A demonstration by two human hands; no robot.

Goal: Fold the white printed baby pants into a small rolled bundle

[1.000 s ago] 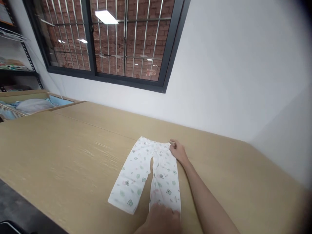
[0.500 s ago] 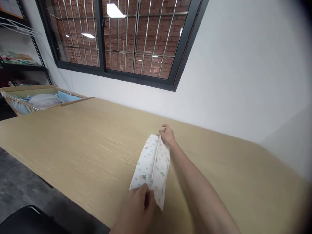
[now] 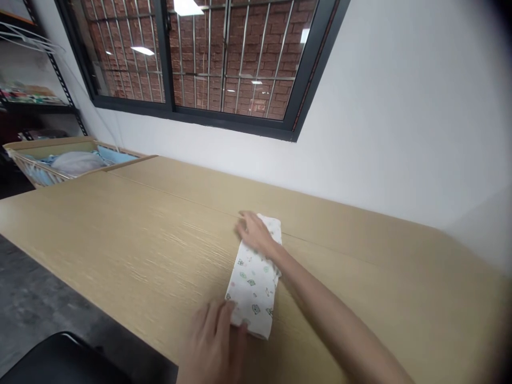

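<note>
A small pair of white patterned trousers (image 3: 254,282) lies folded lengthwise, one leg over the other, on the wooden table (image 3: 120,229). My right hand (image 3: 255,233) rests flat on its far end, at the waistband, fingers stretched out. My left hand (image 3: 214,341) lies at the near end, fingers spread and touching the leg cuffs by the table's front edge.
A basket (image 3: 36,170) with light blue and white cloth stands at the table's far left. Behind it are dark shelves (image 3: 36,104). A barred window (image 3: 200,58) and a white wall run along the back. A dark seat (image 3: 68,360) shows below the table's front edge.
The trousers, spread out a second ago, were folded in half lengthwise, right leg over left. Both hands then let go of the cloth and now lie flat on it.
</note>
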